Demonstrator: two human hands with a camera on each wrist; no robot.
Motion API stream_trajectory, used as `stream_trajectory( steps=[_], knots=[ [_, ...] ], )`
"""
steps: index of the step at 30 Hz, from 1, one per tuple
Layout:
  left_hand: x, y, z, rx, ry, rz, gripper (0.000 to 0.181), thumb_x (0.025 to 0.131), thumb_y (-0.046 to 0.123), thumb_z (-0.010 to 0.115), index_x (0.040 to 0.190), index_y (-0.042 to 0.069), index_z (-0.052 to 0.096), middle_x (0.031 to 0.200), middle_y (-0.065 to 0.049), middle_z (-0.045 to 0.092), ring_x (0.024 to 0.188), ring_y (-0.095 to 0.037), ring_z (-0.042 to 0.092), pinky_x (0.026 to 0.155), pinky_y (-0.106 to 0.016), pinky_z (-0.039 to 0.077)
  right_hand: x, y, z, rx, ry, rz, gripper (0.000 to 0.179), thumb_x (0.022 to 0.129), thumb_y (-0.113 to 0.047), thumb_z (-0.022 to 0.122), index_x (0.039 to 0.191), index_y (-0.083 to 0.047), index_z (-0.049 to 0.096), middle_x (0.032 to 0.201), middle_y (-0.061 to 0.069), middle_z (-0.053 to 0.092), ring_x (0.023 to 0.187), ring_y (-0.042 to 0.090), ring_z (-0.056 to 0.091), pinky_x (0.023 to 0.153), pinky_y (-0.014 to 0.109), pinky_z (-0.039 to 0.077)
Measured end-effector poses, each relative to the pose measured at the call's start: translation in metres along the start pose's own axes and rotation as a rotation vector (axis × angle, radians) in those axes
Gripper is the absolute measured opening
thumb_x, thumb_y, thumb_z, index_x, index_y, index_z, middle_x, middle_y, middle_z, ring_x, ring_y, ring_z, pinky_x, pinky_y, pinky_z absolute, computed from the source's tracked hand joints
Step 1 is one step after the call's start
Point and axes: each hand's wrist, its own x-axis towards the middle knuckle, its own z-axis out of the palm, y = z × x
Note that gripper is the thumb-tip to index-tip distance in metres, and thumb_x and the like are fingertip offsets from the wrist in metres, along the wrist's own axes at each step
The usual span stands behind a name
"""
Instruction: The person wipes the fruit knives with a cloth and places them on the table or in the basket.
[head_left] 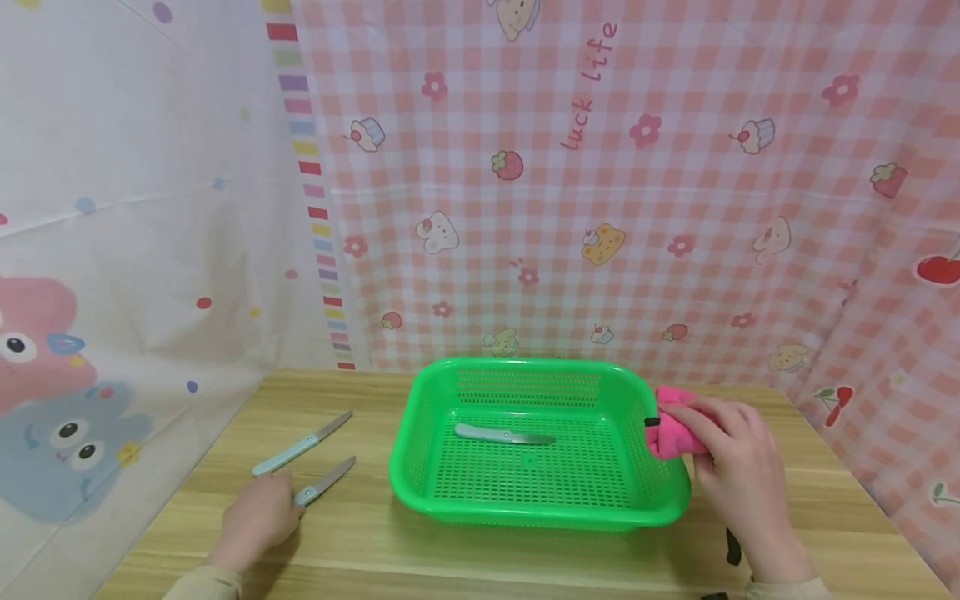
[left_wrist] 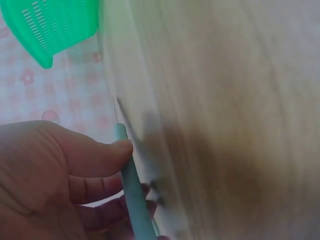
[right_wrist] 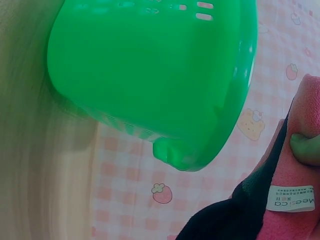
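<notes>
My left hand (head_left: 261, 512) holds the pale blue-green handle (left_wrist: 134, 195) of a small knife (head_left: 327, 483), its thumb along the handle. The blade points away from me, just above or on the table. Beside it lies a second knife (head_left: 300, 446) of the same kind. A third knife (head_left: 504, 436) lies inside the green basket (head_left: 540, 515). Over the basket's right rim, my right hand (head_left: 738, 467) pinches a folded pink cloth (head_left: 672, 429). In the right wrist view the cloth (right_wrist: 300, 160) shows a white label and black fabric along one side.
The wooden table (head_left: 352, 550) meets a pink checked curtain (head_left: 540, 275) behind and a pale printed cloth (head_left: 150, 233) at left. A black object (head_left: 732, 547) lies partly hidden by my right wrist; another dark piece (head_left: 715, 596) shows at the bottom edge.
</notes>
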Motion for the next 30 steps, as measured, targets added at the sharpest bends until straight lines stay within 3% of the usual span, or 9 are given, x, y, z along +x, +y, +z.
stream_trajectory(
  steps=[9, 22, 30],
  knots=[
    [-0.003, 0.001, -0.005, -0.097, 0.031, 0.037, 0.016, 0.091, 0.005, 0.065, 0.089, -0.001, 0.049, 0.07, -0.005, 0.048, 0.057, -0.019, 0.046, 0.05, -0.033, 0.042, -0.003, 0.002, 0.0, 0.0, -0.006, 0.009, 0.053, 0.063, 0.022, 0.071, 0.106, -0.009, 0.076, 0.106, 0.015, 0.067, 0.095, 0.04, 0.055, 0.081, 0.055, 0.042],
    [-0.005, 0.011, -0.014, -0.143, 0.107, 0.092, 0.018, 0.091, 0.002, 0.062, 0.103, -0.007, 0.053, 0.079, -0.01, 0.059, 0.062, -0.018, 0.053, 0.053, -0.034, 0.046, -0.002, 0.001, -0.001, -0.014, -0.009, 0.006, 0.055, 0.062, 0.023, 0.071, 0.106, -0.01, 0.076, 0.105, 0.015, 0.067, 0.096, 0.04, 0.055, 0.082, 0.055, 0.042],
    [0.0, 0.02, -0.018, -0.302, 0.176, 0.127, 0.024, 0.094, 0.0, 0.058, 0.114, -0.011, 0.05, 0.09, -0.017, 0.065, 0.069, -0.02, 0.061, 0.056, -0.033, 0.05, -0.001, 0.0, -0.002, -0.012, -0.003, -0.001, 0.055, 0.061, 0.023, 0.07, 0.105, -0.01, 0.075, 0.105, 0.015, 0.067, 0.095, 0.04, 0.055, 0.081, 0.055, 0.042]
  ],
)
